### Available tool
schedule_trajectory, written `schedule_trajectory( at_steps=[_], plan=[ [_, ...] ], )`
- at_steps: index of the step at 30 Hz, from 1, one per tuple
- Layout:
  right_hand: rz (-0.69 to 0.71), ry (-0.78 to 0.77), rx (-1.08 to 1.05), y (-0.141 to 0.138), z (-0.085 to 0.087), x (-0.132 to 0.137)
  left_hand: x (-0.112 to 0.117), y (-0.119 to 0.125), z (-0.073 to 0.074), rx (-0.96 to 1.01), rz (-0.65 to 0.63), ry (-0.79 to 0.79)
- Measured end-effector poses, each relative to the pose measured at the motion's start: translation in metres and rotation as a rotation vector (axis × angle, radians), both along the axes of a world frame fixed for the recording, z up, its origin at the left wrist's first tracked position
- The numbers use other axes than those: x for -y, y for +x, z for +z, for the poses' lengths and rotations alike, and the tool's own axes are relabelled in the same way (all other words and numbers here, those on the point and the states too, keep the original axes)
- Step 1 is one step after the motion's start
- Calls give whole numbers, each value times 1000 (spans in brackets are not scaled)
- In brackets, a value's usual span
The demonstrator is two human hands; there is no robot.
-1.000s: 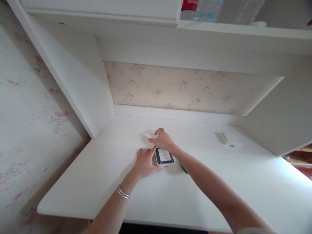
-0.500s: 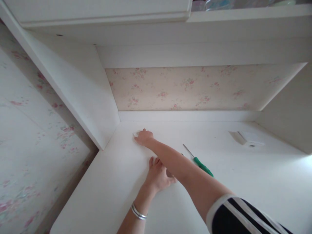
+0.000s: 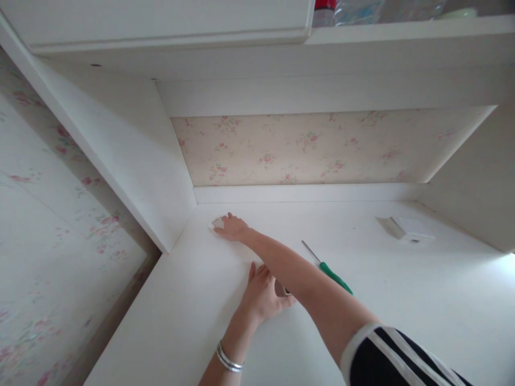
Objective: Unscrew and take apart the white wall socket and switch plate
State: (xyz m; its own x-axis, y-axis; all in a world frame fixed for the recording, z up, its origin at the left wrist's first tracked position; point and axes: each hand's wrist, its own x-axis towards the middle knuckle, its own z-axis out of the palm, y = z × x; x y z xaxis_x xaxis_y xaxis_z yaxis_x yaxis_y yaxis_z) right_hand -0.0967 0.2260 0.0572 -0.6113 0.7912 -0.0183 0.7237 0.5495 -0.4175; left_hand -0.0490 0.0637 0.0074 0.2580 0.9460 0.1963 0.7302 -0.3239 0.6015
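My right hand (image 3: 231, 228) reaches across to the back left of the white tabletop (image 3: 181, 311). Its thumb and fingers lie on either side of a small flat white piece (image 3: 218, 222), whose exact kind I cannot make out. Below the right forearm, my left hand (image 3: 263, 295), with a silver bangle (image 3: 229, 360) at the wrist, curls its fingers round something mostly hidden by that forearm. Only a small dark-edged bit of it shows near the thumb. A screwdriver (image 3: 335, 277) with a green handle lies just right of the forearm, its shaft pointing to the back left.
A small white box (image 3: 412, 230) stands at the back right of the tabletop. Overhead hangs a white cabinet (image 3: 173, 21), with plastic packages (image 3: 358, 12) on its open shelf. A white side panel (image 3: 132, 155) rises on the left, and floral wallpaper (image 3: 265, 150) covers the back wall.
My right hand has shifted slightly left with the white piece, more of which now shows beyond the fingers. My left hand stays nearly in place. The view has tilted up a little.
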Motion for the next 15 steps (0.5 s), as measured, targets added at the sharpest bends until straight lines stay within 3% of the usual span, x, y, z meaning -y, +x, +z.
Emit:
schedule_trajectory(
  at_steps=[4,9,13,15],
  plan=[
    [32,33,-114,41,13,14,1,0,-1,32,9,-54],
    [-43,61,-273,131,20,46,1,1,3,47,12,-89],
    [-344,42,-585,225,3,73,0,3,2,50,32,-92],
    [-496,55,-624,270,-13,89,0,5,-1,43,43,-75]
  ],
)
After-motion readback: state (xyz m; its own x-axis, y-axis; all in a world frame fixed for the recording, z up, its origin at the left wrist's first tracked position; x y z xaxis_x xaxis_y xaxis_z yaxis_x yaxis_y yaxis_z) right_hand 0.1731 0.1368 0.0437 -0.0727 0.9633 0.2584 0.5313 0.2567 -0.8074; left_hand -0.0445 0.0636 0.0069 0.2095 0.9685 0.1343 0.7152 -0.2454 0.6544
